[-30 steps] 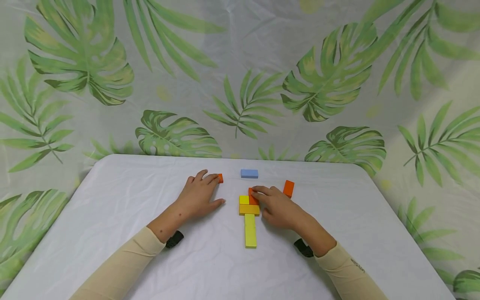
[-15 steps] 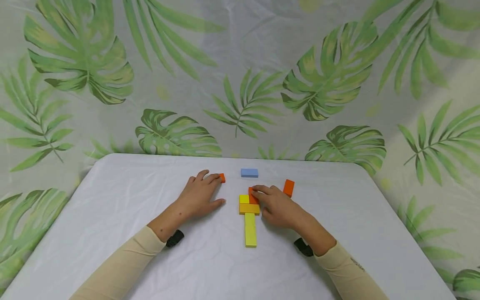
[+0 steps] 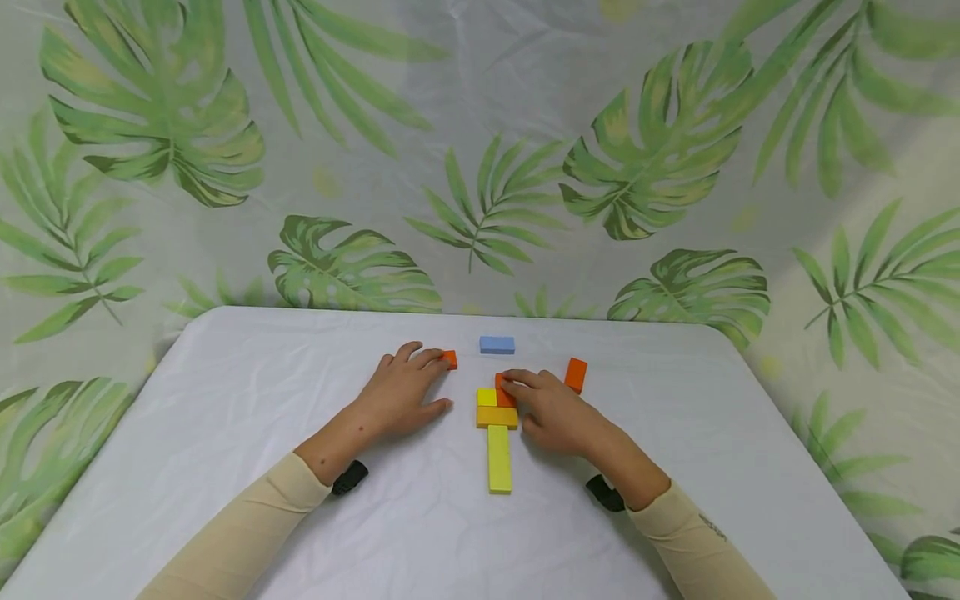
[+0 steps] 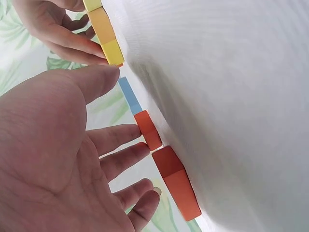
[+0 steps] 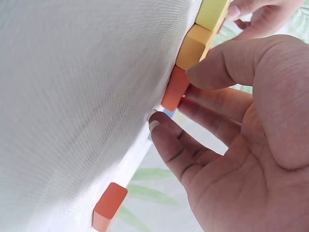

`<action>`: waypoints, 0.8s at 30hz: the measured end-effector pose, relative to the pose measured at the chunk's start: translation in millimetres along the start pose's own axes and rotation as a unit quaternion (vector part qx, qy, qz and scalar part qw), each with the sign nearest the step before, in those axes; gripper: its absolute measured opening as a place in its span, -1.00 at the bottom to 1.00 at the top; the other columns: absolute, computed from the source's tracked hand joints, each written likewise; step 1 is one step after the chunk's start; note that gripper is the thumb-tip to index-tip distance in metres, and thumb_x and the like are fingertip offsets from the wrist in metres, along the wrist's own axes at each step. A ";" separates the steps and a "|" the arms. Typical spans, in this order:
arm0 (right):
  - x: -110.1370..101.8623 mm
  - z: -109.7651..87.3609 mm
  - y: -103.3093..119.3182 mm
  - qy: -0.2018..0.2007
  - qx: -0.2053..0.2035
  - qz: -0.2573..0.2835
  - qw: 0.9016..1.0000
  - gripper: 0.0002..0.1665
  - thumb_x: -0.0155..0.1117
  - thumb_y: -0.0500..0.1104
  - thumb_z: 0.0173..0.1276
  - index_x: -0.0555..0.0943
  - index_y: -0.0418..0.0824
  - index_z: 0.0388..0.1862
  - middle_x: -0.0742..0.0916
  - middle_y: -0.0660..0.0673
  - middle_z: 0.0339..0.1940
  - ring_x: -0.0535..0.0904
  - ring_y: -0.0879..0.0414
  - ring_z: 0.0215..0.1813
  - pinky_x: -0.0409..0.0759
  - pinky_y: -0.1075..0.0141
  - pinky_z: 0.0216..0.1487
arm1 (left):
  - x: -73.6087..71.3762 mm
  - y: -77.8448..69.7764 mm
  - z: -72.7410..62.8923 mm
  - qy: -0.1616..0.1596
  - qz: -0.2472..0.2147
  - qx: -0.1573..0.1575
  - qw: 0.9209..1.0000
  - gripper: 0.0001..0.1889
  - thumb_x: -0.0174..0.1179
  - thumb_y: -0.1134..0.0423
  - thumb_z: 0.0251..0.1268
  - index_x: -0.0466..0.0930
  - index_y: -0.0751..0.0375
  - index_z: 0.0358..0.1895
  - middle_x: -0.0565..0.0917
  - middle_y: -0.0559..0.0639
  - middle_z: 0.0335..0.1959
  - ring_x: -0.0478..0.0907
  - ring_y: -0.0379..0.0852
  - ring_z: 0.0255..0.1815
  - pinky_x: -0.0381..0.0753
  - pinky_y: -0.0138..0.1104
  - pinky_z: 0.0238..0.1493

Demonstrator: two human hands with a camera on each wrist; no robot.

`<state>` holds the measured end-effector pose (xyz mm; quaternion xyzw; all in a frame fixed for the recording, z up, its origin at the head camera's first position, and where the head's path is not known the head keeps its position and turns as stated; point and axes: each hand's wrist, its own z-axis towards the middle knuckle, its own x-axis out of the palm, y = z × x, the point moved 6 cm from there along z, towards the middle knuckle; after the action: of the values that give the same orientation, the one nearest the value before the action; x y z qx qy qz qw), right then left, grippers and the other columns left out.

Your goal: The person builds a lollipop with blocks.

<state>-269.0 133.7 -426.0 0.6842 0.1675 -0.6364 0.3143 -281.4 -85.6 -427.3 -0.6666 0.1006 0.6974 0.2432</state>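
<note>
My left hand (image 3: 401,392) lies over the table with its fingers spread, fingertips touching a small red-orange block (image 3: 450,360). In the left wrist view, a second red-orange block (image 4: 177,183) stands beside those fingers; the hand hides it in the head view. My right hand (image 3: 558,412) rests its fingertips on another red-orange block (image 3: 506,396), its thumb near that block's side. This block sits against a small yellow block (image 3: 487,397), both on the far side of an amber block (image 3: 497,417). A long lime-yellow block (image 3: 498,460) extends from the amber one toward me.
A blue block (image 3: 497,345) lies near the far table edge. One more red-orange block (image 3: 576,375) lies just beyond the right hand. White cloth covers the table (image 3: 420,533), and a leaf-print curtain (image 3: 480,167) hangs behind it.
The small red-orange block at my left fingertips has slid a little to the right and shows more. My right hand and the joined blocks have stayed in place.
</note>
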 end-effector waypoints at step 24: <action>2.2 0.7 -0.1 0.004 0.007 -0.006 1.000 -0.33 0.14 -0.35 0.41 0.51 -0.29 0.53 0.50 -0.16 0.59 0.54 -0.14 0.31 0.59 0.06 0.29 | 4.1 -13.2 1.1 -0.004 -0.002 0.026 1.000 -0.48 0.30 0.04 0.51 0.55 0.01 0.47 0.47 0.06 0.53 0.25 0.30 0.58 0.34 0.27 0.41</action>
<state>-269.3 132.9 -428.1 0.6880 0.1690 -0.6365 0.3050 -276.0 -72.8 -428.8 -0.6577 0.1167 0.6966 0.2618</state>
